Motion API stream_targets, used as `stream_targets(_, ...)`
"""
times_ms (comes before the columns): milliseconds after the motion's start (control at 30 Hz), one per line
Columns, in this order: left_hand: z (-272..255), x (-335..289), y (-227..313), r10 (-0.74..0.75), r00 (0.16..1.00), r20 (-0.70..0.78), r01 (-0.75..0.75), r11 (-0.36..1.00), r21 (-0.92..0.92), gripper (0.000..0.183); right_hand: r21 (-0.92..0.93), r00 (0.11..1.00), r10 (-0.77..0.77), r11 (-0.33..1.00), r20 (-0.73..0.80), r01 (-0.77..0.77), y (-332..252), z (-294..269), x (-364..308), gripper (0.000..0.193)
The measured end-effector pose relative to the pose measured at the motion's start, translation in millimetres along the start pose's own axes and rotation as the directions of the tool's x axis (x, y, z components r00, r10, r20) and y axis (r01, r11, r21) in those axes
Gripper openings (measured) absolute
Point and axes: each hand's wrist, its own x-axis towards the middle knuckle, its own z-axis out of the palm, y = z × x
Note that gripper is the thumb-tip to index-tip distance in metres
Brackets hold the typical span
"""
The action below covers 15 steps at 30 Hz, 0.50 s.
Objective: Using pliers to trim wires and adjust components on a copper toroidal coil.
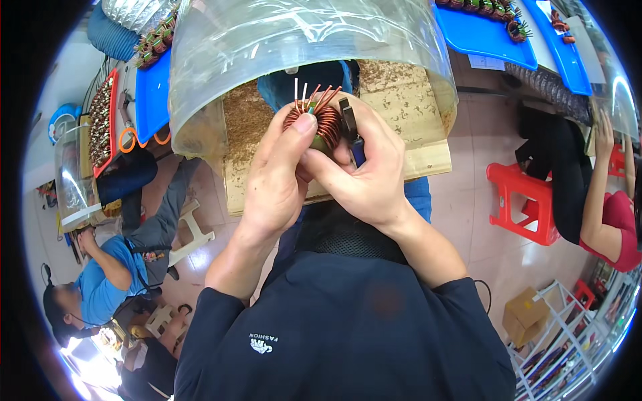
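A ring-shaped copper wire coil (pixel 328 124) is held up in front of me, with several stiff wire ends sticking up, some with pale, silvery tips. My left hand (pixel 273 179) grips its left side, thumb pressed on the windings. On the other side my right hand (pixel 376 175) is closed around a pair of pliers (pixel 348 121) with a dark metal head and blue handle, largely covered by the fingers. The pliers' head stands upright beside the coil. The right thumb and fingers also come close to the coil's lower edge; whether they touch it is hard to tell.
A clear curved plastic hood (pixel 307 40) arches over a cardboard-covered worktop (pixel 414 157) strewn with brown scraps. Behind the hands opens a blue duct (pixel 267 90). Blue trays (pixel 153 93) with more coils stand either side. Red stool (pixel 525 200) right; other people sit left and right.
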Motion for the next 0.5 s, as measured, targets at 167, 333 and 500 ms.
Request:
stream_targets(167,-1.9,4.8,1.0,0.033,0.999,0.026,-0.032,0.999,-0.036,0.039,-0.015,1.000,0.002,1.000,0.013,-0.002,2.0,1.6,5.1,0.058)
stream_targets(333,0.2,6.3,2.2,0.046,0.999,-0.019,-0.045,0.999,0.014,0.037,0.058,0.998,0.066,0.996,0.000,-0.066,2.0,4.0,4.8,0.056)
stream_targets(500,1.8,11.5,3.5,0.045,0.997,-0.060,-0.040,0.996,0.075,0.035,0.213,0.961,0.270,0.937,0.057,-0.276,-3.1,1.1,8.5,0.050)
